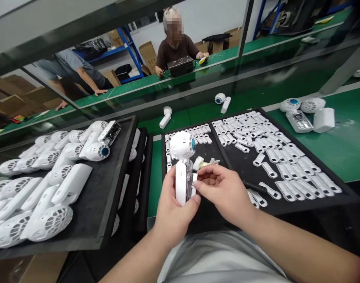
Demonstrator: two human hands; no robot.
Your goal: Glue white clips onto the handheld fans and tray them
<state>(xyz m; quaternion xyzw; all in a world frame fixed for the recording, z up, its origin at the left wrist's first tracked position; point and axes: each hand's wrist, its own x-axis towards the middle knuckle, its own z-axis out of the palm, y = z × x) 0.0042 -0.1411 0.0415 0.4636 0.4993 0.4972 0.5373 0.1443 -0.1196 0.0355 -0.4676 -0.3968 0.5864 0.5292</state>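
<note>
My left hand (174,214) is wrapped round the handle of a white handheld fan (181,146), which stands upright with its round vented head on top. A blue disc shows on the head's right side. The handle's right side is open and inner parts show there. My right hand (228,192) has its thumb and fingers closed on a small white piece (194,179) against that open side; most of the piece is hidden. Behind the fan, small pale scraps (207,163) lie on the black tray (219,151). Right of my right hand lies a dark, thin handle-like tool (254,186).
Several white flat handle covers (294,169) lie in rows on the right tray. At left, a raised black tray (88,220) bears several white fans (50,222). Fan parts (299,121) sit on the green bench (344,153). Beyond a frame, a person (176,47) sits working.
</note>
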